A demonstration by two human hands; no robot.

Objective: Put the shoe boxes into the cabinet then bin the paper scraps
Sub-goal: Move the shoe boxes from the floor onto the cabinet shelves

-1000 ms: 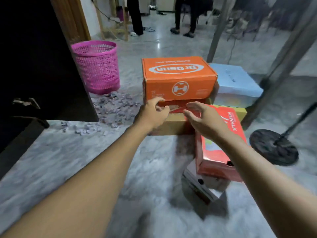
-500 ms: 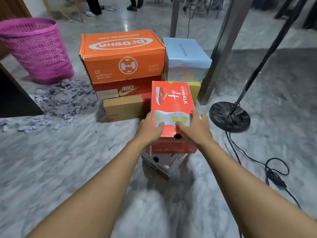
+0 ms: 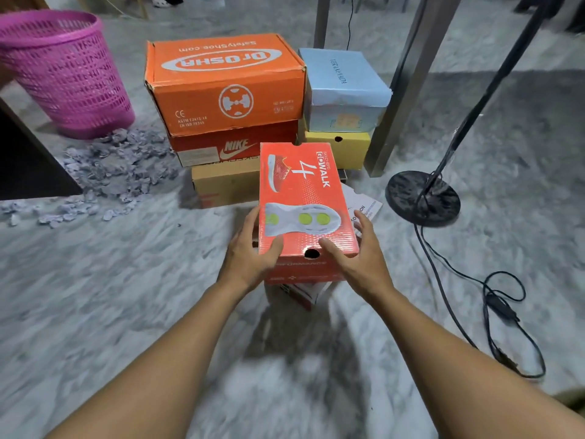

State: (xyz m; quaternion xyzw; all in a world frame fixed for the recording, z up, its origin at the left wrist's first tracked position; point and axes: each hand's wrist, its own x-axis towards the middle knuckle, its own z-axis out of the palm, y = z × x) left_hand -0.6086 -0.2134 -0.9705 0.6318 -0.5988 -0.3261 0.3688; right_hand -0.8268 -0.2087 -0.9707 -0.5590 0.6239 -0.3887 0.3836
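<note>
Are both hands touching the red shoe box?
Touching. The head view shows the left hand and right hand pressed against the red shoe box, thumbs on its lid.

Seven shoe boxes are in sight. The red GoWalk box (image 3: 304, 198) is the landmark: one white box (image 3: 304, 293) lies beneath it, three are stacked behind it to the left, namely the orange Dr.Osha box (image 3: 224, 83), the red Nike box (image 3: 218, 147) and a tan box (image 3: 221, 185), and two are stacked behind it to the right, a pale blue box (image 3: 342, 87) on a yellow box (image 3: 345, 147). One pink basket (image 3: 63, 71) stands far left of it, beside one heap of paper scraps (image 3: 114, 166). One lamp stand (image 3: 422, 198) sits to its right. Two hands grip it, the left hand (image 3: 250, 258) and the right hand (image 3: 357, 258).
</note>
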